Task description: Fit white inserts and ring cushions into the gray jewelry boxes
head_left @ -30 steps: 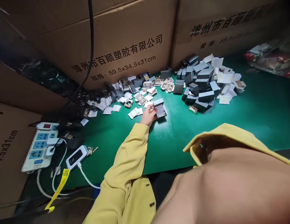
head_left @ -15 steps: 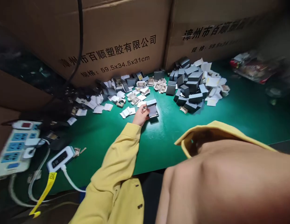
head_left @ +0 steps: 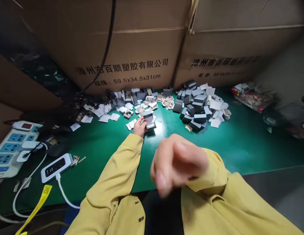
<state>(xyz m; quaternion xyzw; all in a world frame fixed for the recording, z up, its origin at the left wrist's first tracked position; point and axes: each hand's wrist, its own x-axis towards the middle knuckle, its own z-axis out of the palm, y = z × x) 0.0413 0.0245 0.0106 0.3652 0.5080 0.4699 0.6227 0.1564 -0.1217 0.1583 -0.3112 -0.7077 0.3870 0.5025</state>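
Over the green table, my left hand [head_left: 139, 126] grips the left side of a small dark box [head_left: 150, 121] whose lid stands raised. A pale lining shows inside the box. Beside that hand, on the table, lie folded white paper pieces [head_left: 131, 124]. My right hand [head_left: 177, 161] is close to the camera, apart from the box, and smeared by motion. Its fingers look bent, but whether they hold anything cannot be made out. Right of the held box is a heap of small dark boxes [head_left: 194, 106].
White papers and card inserts [head_left: 168, 102] are strewn along the back, below large cardboard cartons [head_left: 132, 49]. A power strip [head_left: 12, 145] and a white device [head_left: 56, 167] with a cable sit at left. A plastic bag [head_left: 252, 96] lies at the back right.
My right hand has come down from right in front of the camera to above the table's front edge. My left hand still holds the box. The view has tilted up.
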